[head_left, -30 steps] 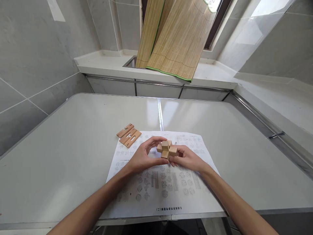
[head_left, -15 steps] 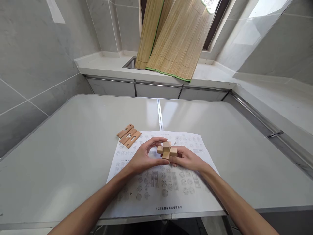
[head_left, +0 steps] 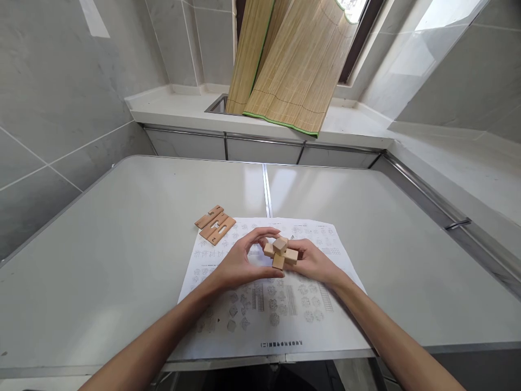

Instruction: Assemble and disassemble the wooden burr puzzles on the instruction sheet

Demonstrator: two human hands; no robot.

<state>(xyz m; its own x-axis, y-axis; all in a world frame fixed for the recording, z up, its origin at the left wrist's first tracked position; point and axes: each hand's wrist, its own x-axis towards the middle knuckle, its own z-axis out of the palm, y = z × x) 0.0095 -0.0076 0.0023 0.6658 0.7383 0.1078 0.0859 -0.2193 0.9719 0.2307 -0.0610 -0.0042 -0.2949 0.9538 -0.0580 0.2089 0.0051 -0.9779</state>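
A light wooden interlocking burr puzzle [head_left: 279, 246], with blocks jutting out in several directions, is held between my two hands above a printed sheet [head_left: 280, 326]. My left hand [head_left: 246, 259] curves round it from the left, fingers at the back and thumb along the near side. From the right, my right hand [head_left: 313, 260] grips the puzzle's right side; some of its fingertips are hidden behind the blocks. Rows of small puzzle drawings cover the sheet, which appears upside down to me.
Flat slotted wooden pieces [head_left: 217, 225] marked with numbers lie at the sheet's upper left corner. The white table [head_left: 122, 244] has a metal seam [head_left: 266, 190] down its middle. Behind it are a ledge [head_left: 175, 108] and a bamboo mat [head_left: 291, 76].
The puzzle has turned slightly in my hands, so its top block now shows a corner towards me. Both hands stay in nearly the same place.
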